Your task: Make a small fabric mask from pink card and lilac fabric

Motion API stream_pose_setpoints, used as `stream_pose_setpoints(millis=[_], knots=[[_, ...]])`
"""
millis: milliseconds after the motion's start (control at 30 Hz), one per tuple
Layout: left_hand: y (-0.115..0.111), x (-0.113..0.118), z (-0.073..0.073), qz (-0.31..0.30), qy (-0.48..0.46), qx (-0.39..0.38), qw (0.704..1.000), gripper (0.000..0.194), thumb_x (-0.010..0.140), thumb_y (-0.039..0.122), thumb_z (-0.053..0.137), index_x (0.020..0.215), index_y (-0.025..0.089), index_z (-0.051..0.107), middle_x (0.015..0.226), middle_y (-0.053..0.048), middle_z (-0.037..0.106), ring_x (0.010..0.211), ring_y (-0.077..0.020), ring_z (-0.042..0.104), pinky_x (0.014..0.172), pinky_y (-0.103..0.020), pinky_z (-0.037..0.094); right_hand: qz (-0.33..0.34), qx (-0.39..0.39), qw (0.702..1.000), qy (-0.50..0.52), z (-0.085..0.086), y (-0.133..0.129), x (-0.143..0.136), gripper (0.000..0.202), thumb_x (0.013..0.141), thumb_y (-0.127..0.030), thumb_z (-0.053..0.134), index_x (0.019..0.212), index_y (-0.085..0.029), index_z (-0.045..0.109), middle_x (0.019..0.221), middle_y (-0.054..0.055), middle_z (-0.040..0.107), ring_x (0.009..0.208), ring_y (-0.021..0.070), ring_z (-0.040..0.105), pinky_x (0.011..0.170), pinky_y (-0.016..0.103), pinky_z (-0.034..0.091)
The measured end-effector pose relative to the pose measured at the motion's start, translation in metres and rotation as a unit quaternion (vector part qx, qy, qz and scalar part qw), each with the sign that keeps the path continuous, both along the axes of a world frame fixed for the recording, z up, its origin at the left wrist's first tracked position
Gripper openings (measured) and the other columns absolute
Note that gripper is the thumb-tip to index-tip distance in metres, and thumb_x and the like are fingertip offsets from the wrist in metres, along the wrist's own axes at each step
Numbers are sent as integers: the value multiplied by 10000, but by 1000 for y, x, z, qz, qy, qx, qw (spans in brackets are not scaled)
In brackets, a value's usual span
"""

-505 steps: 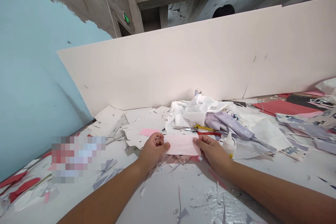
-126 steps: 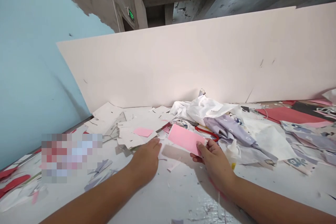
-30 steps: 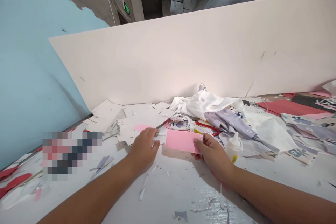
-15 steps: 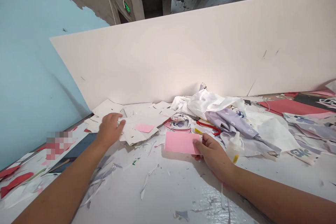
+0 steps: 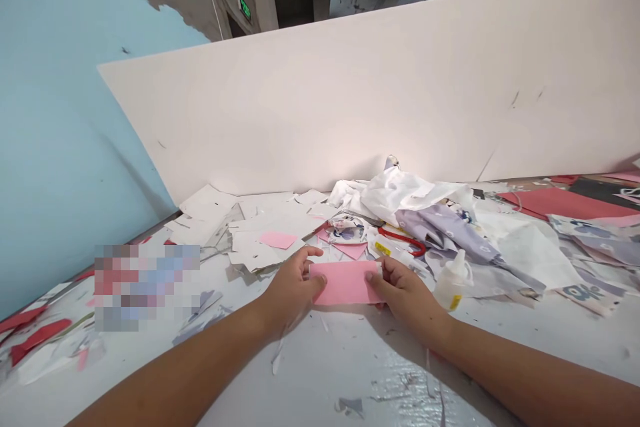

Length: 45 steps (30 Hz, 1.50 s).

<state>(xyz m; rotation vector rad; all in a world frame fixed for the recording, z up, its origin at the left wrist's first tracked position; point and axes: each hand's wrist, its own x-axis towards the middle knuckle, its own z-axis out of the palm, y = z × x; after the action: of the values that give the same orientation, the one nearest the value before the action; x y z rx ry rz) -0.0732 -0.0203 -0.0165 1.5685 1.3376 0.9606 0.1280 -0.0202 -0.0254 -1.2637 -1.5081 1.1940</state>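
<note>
Both hands, left [image 5: 290,285] and right [image 5: 403,291], apparently pinch pink card [image 5: 345,283].

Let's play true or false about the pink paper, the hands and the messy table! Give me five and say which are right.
1. Both hands hold the pink paper. True: the left hand pinches its left end, the right hand its right end.
2. The glue bottle is left of the left hand. False: it stands to the right of the right hand.
3. A smaller pink piece lies on the white scraps. True.
4. The scissors have blue handles. False: the handles are red.
5. The wall on the left is yellow. False: it is light blue.
</note>
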Motion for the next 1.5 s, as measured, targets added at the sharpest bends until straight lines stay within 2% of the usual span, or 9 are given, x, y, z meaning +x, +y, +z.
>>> stream_pose_setpoints(millis=[300, 500, 700, 867, 1000, 1100, 1267, 1333, 1500], knots=[[-4, 4, 3, -9, -73, -39, 997, 368, 730, 257, 514, 1082, 209, 416, 643, 45, 401, 523, -69, 416, 462, -181, 342, -78, 28, 997, -9, 9, -3, 3, 259, 734, -431, 495, 642, -190, 465, 497, -64, 378, 428, 73, 313, 404, 191, 245], [1, -7, 0, -28, 125, 43, 991, 403, 781, 329, 434, 1170, 234, 387, 802, -10, 522, 650, -114, 500, 575, -237, 407, -90, 21, 994, -50, 6, 4, 7, 241, 734, -428, 472, 656, -201, 481, 523, -54, 407, 454, 90, 347, 419, 199, 278], [8, -28, 5, -16, 387, 219, 896, 267, 817, 261, 336, 953, 200, 557, 893, -64, 566, 814, -185, 520, 704, -325, 425, -79, 20, 994, -79, 3, 7, 8, 227, 737, -421, 456, 655, -211, 481, 542, -50, 430, 467, 97, 349, 427, 203, 262], [3, -19, 1, -10, 430, 375, 821, 336, 800, 159, 350, 1079, 223, 525, 1132, -98, 485, 1023, -221, 453, 827, -383, 395, -80, -3, 993, -89, 2, 13, 5, 237, 721, -443, 471, 643, -220, 486, 490, -58, 416, 417, 95, 332, 403, 208, 238], [-1, -11, 2, -101, 382, 318, 862, 292, 793, 179, 383, 1031, 221, 547, 1058, -72, 547, 993, -197, 475, 854, -355, 391, -64, -11, 992, -109, 1, 21, 4, 241, 719, -450, 474, 654, -220, 507, 478, -52, 449, 414, 98, 360, 399, 212, 244], [-1, -13, 4, -125, 323, 222, 911, 266, 788, 228, 404, 1005, 216, 557, 969, -56, 593, 912, -185, 515, 797, -326, 423, -66, 5, 991, -117, -1, 20, 6, 248, 736, -455, 454, 833, -243, 537, 707, -17, 580, 464, 108, 450, 425, 227, 317], [-1, -17, 2, -28, 193, 98, 976, 309, 792, 353, 380, 1034, 245, 539, 939, -42, 591, 643, -145, 554, 552, -270, 449, -82, 123, 958, -247, 0, 7, 13, 378, 778, -332, 408, 1149, -261, 418, 1170, 63, 486, 711, 175, 563, 587, 298, 422], [-2, -17, 1, 10, 176, 78, 981, 309, 783, 368, 384, 1017, 247, 544, 889, -32, 591, 557, -127, 528, 497, -260, 426, -44, 181, 926, -329, 3, 3, 15, 349, 774, -258, 404, 1117, -233, 464, 1178, 78, 473, 858, 218, 545, 685, 327, 421], [-3, -18, 1, 76, 195, 100, 973, 252, 760, 343, 418, 958, 258, 548, 1019, -27, 553, 739, -157, 541, 633, -285, 438, 21, 242, 875, -418, 4, 3, 14, 254, 786, -214, 401, 972, -209, 573, 1010, 85, 563, 984, 262, 468, 789, 374, 396]])
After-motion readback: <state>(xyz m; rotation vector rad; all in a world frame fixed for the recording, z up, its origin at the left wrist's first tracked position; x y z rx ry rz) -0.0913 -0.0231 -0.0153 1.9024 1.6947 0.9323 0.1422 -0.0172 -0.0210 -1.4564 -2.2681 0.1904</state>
